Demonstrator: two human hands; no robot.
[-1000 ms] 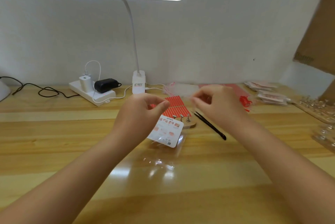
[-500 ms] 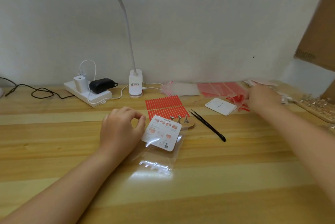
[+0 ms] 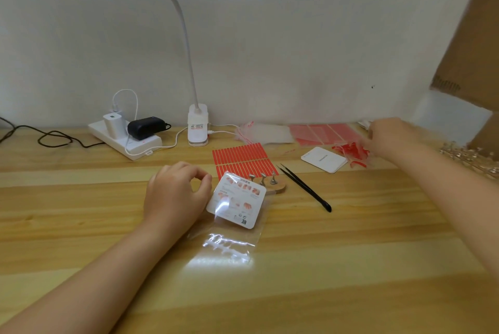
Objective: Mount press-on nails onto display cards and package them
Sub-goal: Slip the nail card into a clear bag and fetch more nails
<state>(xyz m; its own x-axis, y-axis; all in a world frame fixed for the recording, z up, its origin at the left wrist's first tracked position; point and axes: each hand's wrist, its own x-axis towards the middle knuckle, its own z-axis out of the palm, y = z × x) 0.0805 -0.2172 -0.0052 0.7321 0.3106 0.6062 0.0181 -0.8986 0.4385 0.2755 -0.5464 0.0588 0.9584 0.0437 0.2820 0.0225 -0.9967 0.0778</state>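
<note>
Head view, starting close: a clear plastic bag [image 3: 229,236] lies flat on the wooden table [image 3: 351,266], and the lamp light shines off it. A white display card [image 3: 237,202] with small nail pictures sits at the far end of the bag, partly inside it. The left hand [image 3: 175,194] rests on the table just beside the card, on its left. Its fingers are curled in, with the thumb tip close to the first finger. You cannot tell if they pinch the edge of the bag.

Just behind the card is a small wooden stand [image 3: 272,185] with three little metal pegs. Black tweezers [image 3: 303,187] lie to its right. A sheet of red strips [image 3: 243,159] lies flat behind the stand.

Farther right is a second white card [image 3: 324,159]. Next to it is a little heap of red scraps [image 3: 351,152]. The right hand [image 3: 391,135] reaches out to that heap. It is blurry, so you cannot tell how its fingers are set.

At the back, by the wall, are clear bags with red edges [image 3: 270,132], a white lamp [image 3: 198,128] clipped to the table, and a white power strip [image 3: 127,141] with two plugs in it.
</note>
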